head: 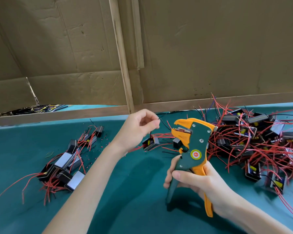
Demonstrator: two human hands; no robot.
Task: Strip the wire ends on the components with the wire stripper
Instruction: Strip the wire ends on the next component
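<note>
My right grip point(194, 186) is clenched around the two long handles of the wire stripper point(195, 144), one dark green and one orange. It holds the tool upright above the worktop point(128, 191), which is covered in a smooth teal mat. The stripper's flat green body carries bright rivets and a round red-and-yellow sticker. Its beaked orange head points left, parted enough to show the ridged metal inside. My left grip point(139, 127) is raised just beside that head, fingertips pinching a thin black wire point(164, 124) that curves toward the beak (whether its tip is already between the teeth I cannot tell). Below that grip sits a small boxy component point(150, 142), black with a yellow core and stiff red leads. To the right a heap of like components point(260, 142) lies tangled in springy red wire with a few black strands. To the left a smaller cluster point(66, 166) shows glossy black blocks with pale grey faces. Creased brown cardboard point(210, 48) stands behind the worktop, with a rough wooden batten point(121, 56) leaning against it.
</note>
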